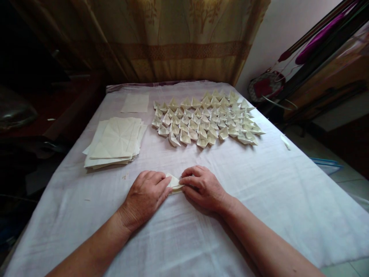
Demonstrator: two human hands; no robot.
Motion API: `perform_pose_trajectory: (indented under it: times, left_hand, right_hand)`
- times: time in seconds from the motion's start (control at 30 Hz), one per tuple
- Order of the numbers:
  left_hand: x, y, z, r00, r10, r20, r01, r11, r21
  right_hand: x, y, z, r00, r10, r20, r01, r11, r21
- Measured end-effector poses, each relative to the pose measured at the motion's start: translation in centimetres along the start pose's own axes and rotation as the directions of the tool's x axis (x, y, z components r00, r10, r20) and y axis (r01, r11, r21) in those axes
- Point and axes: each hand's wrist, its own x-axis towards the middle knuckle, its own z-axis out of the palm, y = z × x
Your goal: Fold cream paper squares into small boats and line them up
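A small piece of folded cream paper [173,182] lies on the white cloth at the near middle, between both my hands. My left hand [148,190] is closed on its left end, fingers resting over it. At its right end, my right hand [201,186] pinches the paper between thumb and fingers. The paper's ends are hidden under my fingers. Beyond my hands stand many folded paper boats [198,123] in close rows. To the left is a stack of creased paper sheets [115,138].
A single flat sheet [135,103] lies behind the stack. The table [259,192] is covered by a wrinkled white cloth, with a small pale scrap [285,142] near its right edge. A patterned curtain [161,42] hangs behind; a bag [266,85] is at the right.
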Motion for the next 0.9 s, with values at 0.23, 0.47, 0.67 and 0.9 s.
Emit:
perform_pose_trajectory:
  times: [0.23, 0.47, 0.67, 0.9]
  left_hand:
    - [-0.9, -0.1, -0.3, 1.000, 0.000, -0.001, -0.001, 0.999, -0.038]
    - [-1.5, -0.4, -0.3, 1.000, 0.023, -0.010, -0.023, 0.998, -0.055]
    - [-1.2, -0.1, 0.0, 1.000, 0.000, 0.030, 0.004, 0.990, -0.142]
    - [-0.7, 0.0, 0.0, 0.981, -0.157, 0.111, 0.178, 0.958, -0.223]
  right_hand:
    - [0.1, 0.1, 0.6, 0.998, 0.048, -0.037, -0.048, 0.999, -0.003]
    - [0.0, -0.1, 0.3, 1.000, 0.007, -0.029, -0.008, 1.000, -0.029]
    - [-0.1, -0.5, 0.3, 1.000, 0.002, -0.009, -0.002, 0.998, -0.055]
    - [0.2, -0.8, 1.1, 0.982, 0.182, -0.048, -0.185, 0.981, -0.052]
